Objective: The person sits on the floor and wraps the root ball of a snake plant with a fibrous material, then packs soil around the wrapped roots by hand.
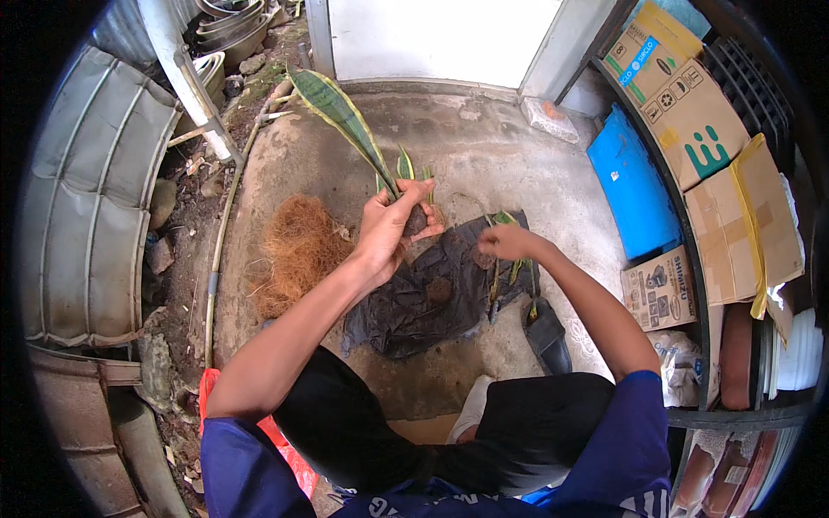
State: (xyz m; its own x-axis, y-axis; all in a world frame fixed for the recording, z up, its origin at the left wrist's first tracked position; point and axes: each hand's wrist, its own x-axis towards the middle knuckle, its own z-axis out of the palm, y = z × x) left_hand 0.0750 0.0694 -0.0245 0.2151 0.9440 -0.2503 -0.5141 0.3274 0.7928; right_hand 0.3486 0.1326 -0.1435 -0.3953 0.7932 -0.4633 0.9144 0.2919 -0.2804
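Note:
My left hand holds a snake plant leaf by its base, with a dark clump of soil against the fingers. My right hand, slightly blurred, is over the right part of a black plastic sheet; whether it grips anything cannot be told. A small round brown clump lies on the sheet. Variegated leaves and stems lie beside and below my right hand. A pile of orange-brown coconut fibre sits left of the sheet. Behind my left hand stand shorter variegated leaves.
A black sandal lies right of the sheet. Cardboard boxes and a blue panel are at the right shelf. A long thin pipe edges the concrete at left; a red plastic bag is near my left leg.

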